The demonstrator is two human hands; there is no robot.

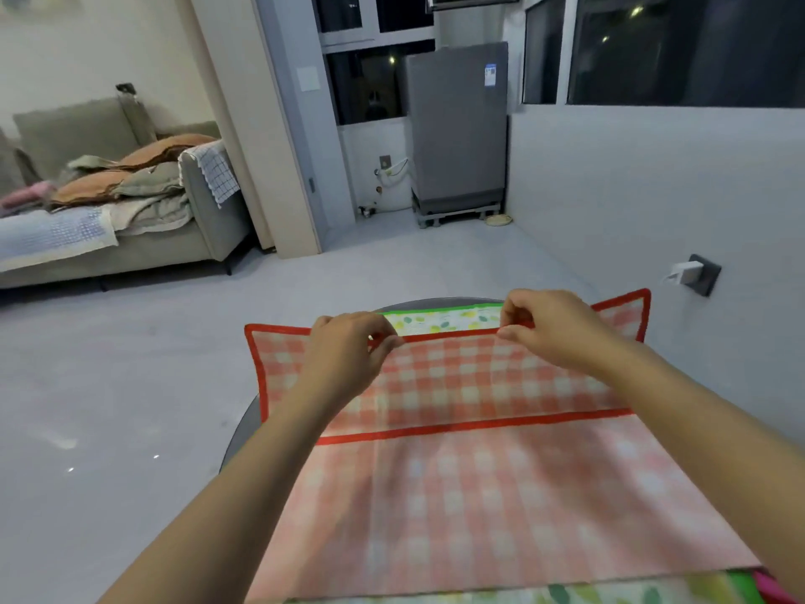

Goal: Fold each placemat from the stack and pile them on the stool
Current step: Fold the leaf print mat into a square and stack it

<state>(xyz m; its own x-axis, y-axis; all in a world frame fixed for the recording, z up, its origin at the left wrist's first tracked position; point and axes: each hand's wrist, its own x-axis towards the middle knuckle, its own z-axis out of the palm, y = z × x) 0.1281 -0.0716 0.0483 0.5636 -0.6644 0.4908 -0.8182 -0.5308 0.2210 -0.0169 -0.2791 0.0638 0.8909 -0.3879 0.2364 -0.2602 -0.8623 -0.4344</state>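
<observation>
A red-and-white checked placemat (457, 377) with a red border is spread in front of me, one half lapped over the other. My left hand (348, 350) pinches its far red edge left of centre. My right hand (549, 329) pinches the same edge further right. Beyond that edge shows a placemat with a lemon print and green border (440, 319), lying on the round grey stool (244, 425). At the bottom of the view the checked mat lies over the stack of placemats (653, 592), whose green and pink edges peek out.
Grey floor lies open to the left. A grey wall with a socket and white plug (692, 274) runs close on the right. A sofa piled with cloths (109, 189) stands at the far left, a grey appliance (457, 128) at the back.
</observation>
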